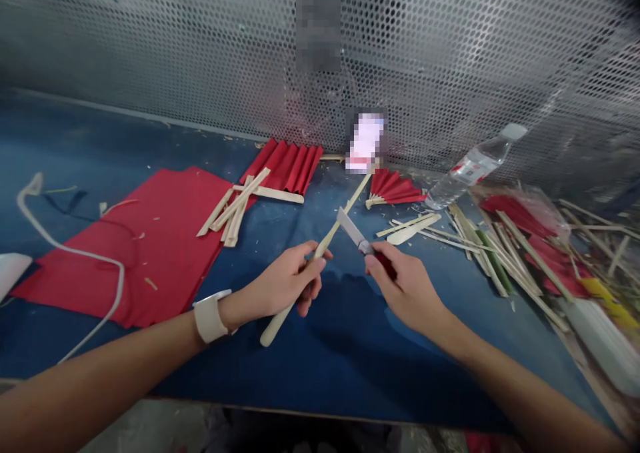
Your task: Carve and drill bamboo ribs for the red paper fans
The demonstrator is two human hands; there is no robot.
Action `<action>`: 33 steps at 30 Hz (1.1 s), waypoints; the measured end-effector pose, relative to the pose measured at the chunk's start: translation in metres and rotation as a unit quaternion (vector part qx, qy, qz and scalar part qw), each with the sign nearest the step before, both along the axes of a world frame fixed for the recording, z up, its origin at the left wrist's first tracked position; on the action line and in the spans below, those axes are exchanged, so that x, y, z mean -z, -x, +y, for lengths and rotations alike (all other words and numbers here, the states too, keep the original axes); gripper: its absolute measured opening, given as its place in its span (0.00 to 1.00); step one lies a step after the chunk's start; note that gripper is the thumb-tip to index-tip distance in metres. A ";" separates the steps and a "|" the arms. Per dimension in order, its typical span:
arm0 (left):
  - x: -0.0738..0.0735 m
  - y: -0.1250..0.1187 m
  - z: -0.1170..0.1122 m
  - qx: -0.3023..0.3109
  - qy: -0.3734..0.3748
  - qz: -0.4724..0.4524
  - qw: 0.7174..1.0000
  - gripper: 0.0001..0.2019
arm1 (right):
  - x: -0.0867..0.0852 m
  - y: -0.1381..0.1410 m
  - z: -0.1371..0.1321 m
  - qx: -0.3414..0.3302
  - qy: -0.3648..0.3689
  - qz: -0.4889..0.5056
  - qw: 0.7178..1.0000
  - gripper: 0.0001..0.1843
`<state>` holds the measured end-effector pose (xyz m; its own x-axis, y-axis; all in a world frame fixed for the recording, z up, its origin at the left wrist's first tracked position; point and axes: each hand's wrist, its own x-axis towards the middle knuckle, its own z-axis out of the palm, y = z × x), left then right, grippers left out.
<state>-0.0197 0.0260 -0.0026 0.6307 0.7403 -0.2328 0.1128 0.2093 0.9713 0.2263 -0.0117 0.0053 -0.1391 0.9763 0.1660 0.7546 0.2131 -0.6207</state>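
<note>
My left hand [305, 276] is closed around a long pale bamboo strip [327, 239], wide and rounded at the near end, thin at the far end. The strip slants away from me above the blue table. My right hand [407, 286] grips a knife [356, 233] by its dark red handle. The blade's tip end lies against or just over the strip, beyond my left hand; contact is hard to tell. Farther off stands a small pleated red paper fan [397, 187] with pale wooden edges. Short wooden strips and a leaf-shaped pale piece [414, 229] lie to the right of the knife.
Red paper sheets [165, 239], crossed wooden slats [243, 206] and pleated red paper [287, 166] lie left. A white cable [117, 273] crosses the sheets. A phone [366, 143] and a tilted water bottle [475, 166] lean by the perforated metal wall. Bamboo scraps [520, 273] crowd the right.
</note>
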 end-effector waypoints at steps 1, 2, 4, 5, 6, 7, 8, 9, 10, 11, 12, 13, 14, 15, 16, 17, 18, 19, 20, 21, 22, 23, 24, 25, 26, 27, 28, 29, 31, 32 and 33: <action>0.001 0.000 0.000 0.004 0.009 -0.004 1.000 0.13 | 0.003 -0.004 -0.002 0.001 -0.063 -0.062 0.996 0.20; 0.003 -0.001 -0.001 0.006 0.020 -0.010 1.000 0.14 | 0.006 -0.007 -0.003 0.003 -0.127 -0.117 0.985 0.18; 0.008 -0.003 -0.004 0.005 0.041 -0.027 0.999 0.16 | 0.012 -0.011 -0.006 0.005 -0.231 -0.198 0.953 0.13; 0.010 -0.004 -0.006 0.003 0.047 -0.036 0.998 0.16 | 0.013 -0.012 -0.007 0.004 -0.259 -0.224 0.939 0.11; 0.011 -0.004 -0.007 0.000 0.049 -0.043 0.998 0.15 | 0.014 -0.012 -0.007 0.001 -0.273 -0.240 0.931 0.09; 0.012 -0.005 -0.009 0.001 0.049 -0.046 0.998 0.14 | 0.014 -0.012 -0.008 -0.002 -0.275 -0.246 0.930 0.08; 0.011 -0.005 -0.010 0.004 0.047 -0.045 0.998 0.12 | 0.014 -0.012 -0.010 -0.006 -0.267 -0.244 0.932 0.08; 0.010 -0.005 -0.011 0.009 0.046 -0.040 0.998 0.10 | 0.013 -0.012 -0.011 -0.011 -0.252 -0.238 0.938 0.09; 0.008 -0.005 -0.012 0.016 0.047 -0.034 0.998 0.09 | 0.012 -0.012 -0.011 -0.016 -0.234 -0.228 0.945 0.12; 0.007 -0.004 -0.012 0.022 0.049 -0.030 0.998 0.09 | 0.011 -0.011 -0.012 -0.020 -0.217 -0.216 0.952 0.15; 0.005 -0.004 -0.012 0.029 0.053 -0.029 0.998 0.09 | 0.011 -0.011 -0.012 -0.025 -0.203 -0.205 0.957 0.18; 0.004 -0.004 -0.012 0.037 0.058 -0.031 0.997 0.09 | 0.010 -0.010 -0.013 -0.029 -0.194 -0.192 0.962 0.19; 0.003 -0.003 -0.011 0.042 0.064 -0.035 0.996 0.09 | 0.010 -0.010 -0.012 -0.033 -0.191 -0.179 0.964 0.19; 0.003 -0.003 -0.010 0.044 0.070 -0.039 0.996 0.10 | 0.010 -0.009 -0.012 -0.035 -0.191 -0.168 0.966 0.18; 0.003 -0.003 -0.010 0.041 0.075 -0.043 0.995 0.10 | 0.010 -0.009 -0.012 -0.039 -0.193 -0.160 0.967 0.17; 0.003 -0.002 -0.009 0.039 0.080 -0.045 0.995 0.10 | 0.009 -0.008 -0.013 -0.046 -0.198 -0.153 0.967 0.15; 0.003 -0.002 -0.008 0.038 0.085 -0.045 0.995 0.10 | 0.008 -0.008 -0.013 -0.052 -0.207 -0.149 0.966 0.14; 0.003 -0.002 -0.008 0.040 0.089 -0.043 0.994 0.09 | 0.008 -0.007 -0.014 -0.052 -0.220 -0.147 0.963 0.13; 0.003 -0.002 -0.008 0.045 0.092 -0.041 0.994 0.09 | 0.007 -0.008 -0.015 -0.051 -0.237 -0.147 0.959 0.11; 0.002 -0.002 -0.008 0.051 0.095 -0.039 0.993 0.08 | 0.006 -0.008 -0.016 -0.049 -0.256 -0.149 0.954 0.09; 0.002 -0.002 -0.008 0.057 0.097 -0.038 0.993 0.08 | 0.006 -0.009 -0.017 -0.048 -0.272 -0.154 0.949 0.07; 0.000 -0.003 -0.009 0.060 0.098 -0.040 0.993 0.07 | 0.006 -0.009 -0.018 -0.049 -0.283 -0.161 0.944 0.05; -0.001 -0.003 -0.009 0.059 0.099 -0.042 0.992 0.07 | 0.006 -0.010 -0.019 -0.054 -0.288 -0.166 0.942 0.05; -0.001 -0.004 -0.010 0.055 0.102 -0.044 0.992 0.07 | 0.006 -0.010 -0.019 -0.063 -0.288 -0.172 0.940 0.04; -0.002 -0.005 -0.010 0.051 0.104 -0.045 0.992 0.07 | 0.007 -0.011 -0.019 -0.070 -0.285 -0.176 0.940 0.05; -0.002 -0.006 -0.011 0.047 0.107 -0.045 0.992 0.07 | 0.008 -0.010 -0.020 -0.070 -0.280 -0.182 0.940 0.06; -0.002 -0.006 -0.012 0.042 0.108 -0.046 0.992 0.08 | 0.008 -0.010 -0.020 -0.065 -0.273 -0.189 0.941 0.09; -0.001 -0.006 -0.012 0.040 0.107 -0.046 0.992 0.09 | 0.008 -0.009 -0.021 -0.057 -0.263 -0.199 0.942 0.11; 0.001 -0.006 -0.013 0.041 0.102 -0.050 0.993 0.10 | 0.007 -0.006 -0.022 -0.044 -0.236 -0.214 0.947 0.19; 0.002 -0.005 -0.012 0.041 0.097 -0.051 0.993 0.10 | 0.007 -0.006 -0.022 -0.041 -0.222 -0.216 0.950 0.22; 0.003 -0.004 -0.012 0.041 0.093 -0.049 0.994 0.10 | 0.006 -0.005 -0.022 -0.042 -0.209 -0.214 0.953 0.24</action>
